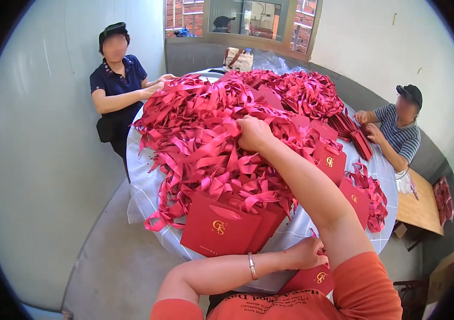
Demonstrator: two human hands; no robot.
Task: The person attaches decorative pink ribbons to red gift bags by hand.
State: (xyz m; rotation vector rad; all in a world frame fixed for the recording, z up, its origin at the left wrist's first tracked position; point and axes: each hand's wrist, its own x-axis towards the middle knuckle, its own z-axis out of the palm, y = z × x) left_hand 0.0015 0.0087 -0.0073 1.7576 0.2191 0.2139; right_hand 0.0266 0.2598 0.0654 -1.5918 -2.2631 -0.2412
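A big heap of glossy pinkish-red ribbon handles (pixel 200 122) covers the middle of the table, with red paper gift bags attached. My right hand (pixel 253 133) reaches across into the heap, its fingers closed on a ribbon. Close to my body, my left hand (pixel 307 253), with a silver bracelet at the wrist, is closed on the ribbon of a red paper bag (pixel 307 280). My forearm and hand partly cover that bag. Several overlapping red bags (pixel 219 224) with gold emblems lie at the table's near edge, left of it.
A white-covered round table (pixel 144 154) bears everything. One person (pixel 117 80) handles ribbons at the far left; another (pixel 400 125) works beside stacked dark red bags (pixel 352 133) at the right. More red bags (pixel 355 200) lie near my right arm. A wooden table (pixel 421 205) stands beyond.
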